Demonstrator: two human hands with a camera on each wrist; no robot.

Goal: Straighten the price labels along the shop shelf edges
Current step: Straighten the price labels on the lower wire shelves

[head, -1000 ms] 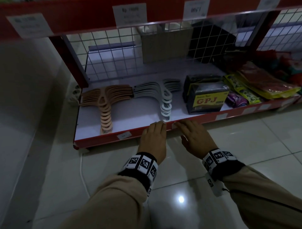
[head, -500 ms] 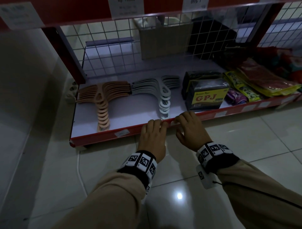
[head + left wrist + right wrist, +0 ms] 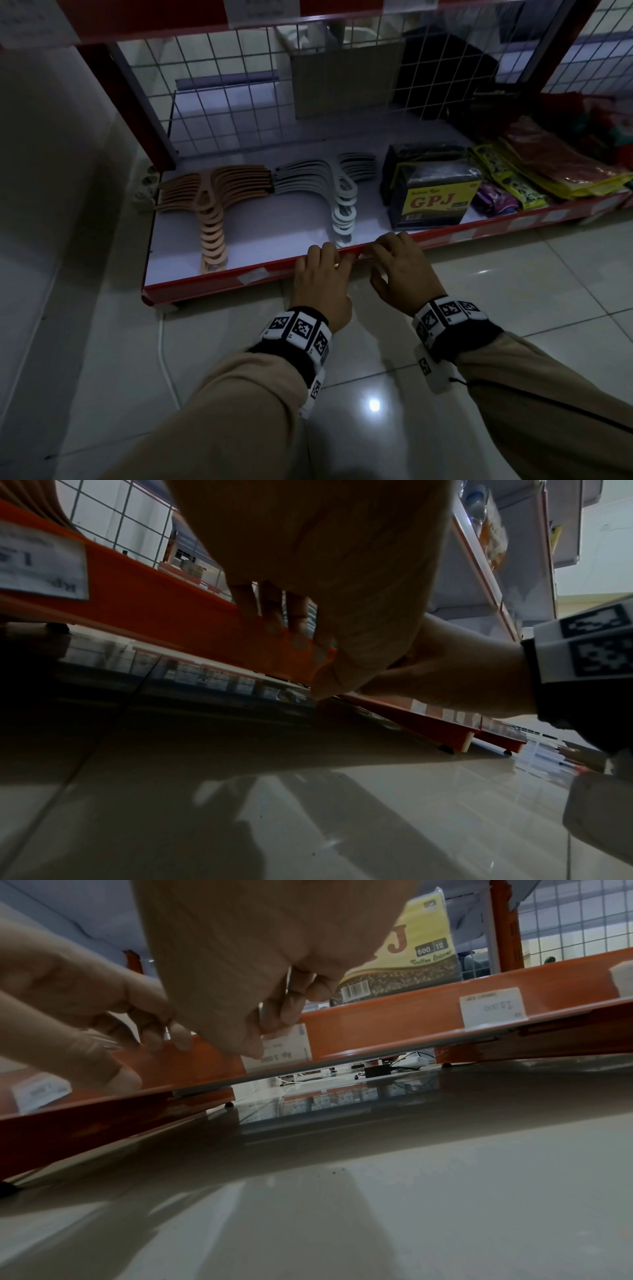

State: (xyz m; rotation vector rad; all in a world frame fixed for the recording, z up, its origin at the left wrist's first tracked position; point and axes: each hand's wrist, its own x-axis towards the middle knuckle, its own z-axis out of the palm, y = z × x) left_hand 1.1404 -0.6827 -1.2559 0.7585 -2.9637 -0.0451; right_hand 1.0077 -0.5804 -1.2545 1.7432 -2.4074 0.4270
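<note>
Bottom shelf edge (image 3: 219, 281), red, runs left-low to right-high just above the tiled floor (image 3: 445, 394). We see both hands at its front lip, side by side, nearly touching.

Right hand (image 3: 400, 270): in the right wrist view the thumb and curled fingers (image 3: 291, 1007) pinch the top left corner of a white price label (image 3: 281, 1053) reading "Rp. 3.000", which sits on the red edge with its right side tilted upward. Left hand (image 3: 322, 277): fingers (image 3: 270, 610) fairly straight, tips laid on the red lip just left of that label; they grip nothing we can make out.

Open room: bare tile below and behind both wrists; a thin gap under the shelf. On the deck just behind the hands, a stack of white hangers (image 3: 342, 202); tan hangers (image 3: 210, 212) well to the left; a GPJ pack (image 3: 433, 198) just to the right. Wire mesh (image 3: 239, 85) closes the back. Another label (image 3: 253, 274) lies left of the left hand, askew; more labels (image 3: 493, 1010) follow to the right.

Against a second ago: both hands have closed in from flat and hovering to contact with the lip, the right hand's fingers now curled. Our viewpoint has dropped lower and nearer. Goods on the deck unchanged.
</note>
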